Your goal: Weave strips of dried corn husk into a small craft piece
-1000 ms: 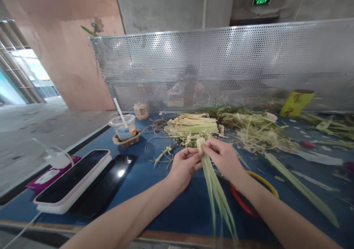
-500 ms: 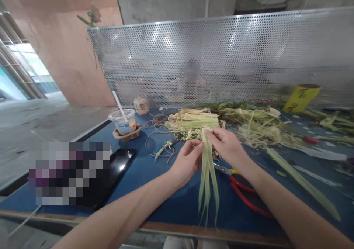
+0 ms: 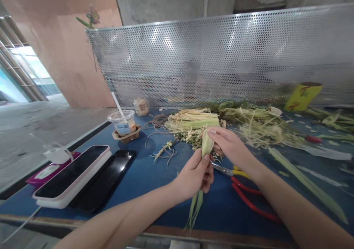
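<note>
A: Where is the husk?

B: Between the two hands, over the blue table. I take bearings from it, with twelve o'clock at the far side.

A: Its condition?

B: Pale green, fading to cream in places, with fine ribs running lengthwise. It is folded, broader towards twelve o'clock and narrowing where it enters the fist. Thin green strips with ragged ends hang below, between six and seven o'clock. The hand hides whether they join the husk.

A: State of each grip?

B: The left hand, at seven o'clock, pinches the lower part, thumb laid across the front and fingers curled behind. The right hand, at three o'clock, pinches the upper end between thumb and fingers. Some fingers are hidden behind the husk.

A: Items nearby?

B: Scissors lie between four and five o'clock, handles partly under the right forearm. Stalks are stacked at eleven. Tangled shreds lie between two and three, and one long leaf between three and four. The cup stands well apart, between nine and ten.
</note>
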### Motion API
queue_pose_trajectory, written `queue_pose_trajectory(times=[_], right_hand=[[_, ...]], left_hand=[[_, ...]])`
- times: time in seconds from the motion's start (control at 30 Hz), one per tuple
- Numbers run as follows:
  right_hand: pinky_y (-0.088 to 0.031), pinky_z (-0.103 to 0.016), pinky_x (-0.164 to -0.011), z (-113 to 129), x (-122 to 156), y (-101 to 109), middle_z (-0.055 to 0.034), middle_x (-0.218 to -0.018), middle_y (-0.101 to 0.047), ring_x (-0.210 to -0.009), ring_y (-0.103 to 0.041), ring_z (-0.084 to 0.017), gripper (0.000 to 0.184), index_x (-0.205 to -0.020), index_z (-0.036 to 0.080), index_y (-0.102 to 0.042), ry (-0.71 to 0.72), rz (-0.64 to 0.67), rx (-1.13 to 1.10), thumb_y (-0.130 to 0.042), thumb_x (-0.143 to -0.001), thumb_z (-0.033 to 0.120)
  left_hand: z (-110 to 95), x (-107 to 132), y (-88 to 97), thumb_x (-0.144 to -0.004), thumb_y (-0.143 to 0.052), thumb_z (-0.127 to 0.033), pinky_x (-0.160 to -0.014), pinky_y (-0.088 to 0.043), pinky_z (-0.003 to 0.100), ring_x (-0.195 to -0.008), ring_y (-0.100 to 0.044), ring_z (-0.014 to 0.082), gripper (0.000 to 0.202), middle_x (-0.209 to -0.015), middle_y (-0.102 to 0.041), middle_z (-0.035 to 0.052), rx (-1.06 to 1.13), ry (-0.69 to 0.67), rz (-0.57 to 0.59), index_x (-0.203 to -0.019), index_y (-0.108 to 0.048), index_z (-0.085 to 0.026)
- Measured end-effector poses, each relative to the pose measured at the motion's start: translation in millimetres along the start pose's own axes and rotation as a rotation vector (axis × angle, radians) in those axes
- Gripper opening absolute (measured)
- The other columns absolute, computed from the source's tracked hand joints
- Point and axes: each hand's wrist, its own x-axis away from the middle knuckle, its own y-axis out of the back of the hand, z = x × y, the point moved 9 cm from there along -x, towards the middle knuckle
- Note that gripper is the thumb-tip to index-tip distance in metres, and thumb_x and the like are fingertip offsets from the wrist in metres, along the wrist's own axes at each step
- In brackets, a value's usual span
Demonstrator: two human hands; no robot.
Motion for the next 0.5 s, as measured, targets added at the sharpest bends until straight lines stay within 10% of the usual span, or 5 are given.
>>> queue_pose_trajectory(times=[0.23, 0.5], right_hand=[[-0.024, -0.022, -0.041, 5.7, 3.2, 0.8, 0.0075, -0.05, -0.033, -0.04, -0.027, -0.007, 0.026, -0.075, 0.019, -0.047, 0.032, 0.019, 0.029, -0.036, -0.086, 0.04], [-0.033, -0.023, -0.053, 14.7, 5.3, -3.8, 0.0043, -0.06, -0.042, -0.055, -0.043, -0.011, 0.023, -0.072, 0.021, -0.039, 0.207, -0.026, 0.293, -0.033, -0.088, 0.035]], left_hand=[[-8.7, 2.4, -1.5, -0.079, -0.046, -0.048, -0.034, -0.025, 0.011, -0.038, -0.032, 0.0027, 0.033, -0.051, -0.031, -0.009, 0.013, -0.018, 0.086, -0.07, -0.032, -0.02], [-32.0, -2.4, 14.6, -0.083, -0.036, -0.051, -0.032, -0.028, 0.014, -0.039, -0.037, 0.005, 0.032, -0.056, -0.038, -0.0059, -0.384, -0.297, -0.09, -0.075, -0.036, -0.02]])
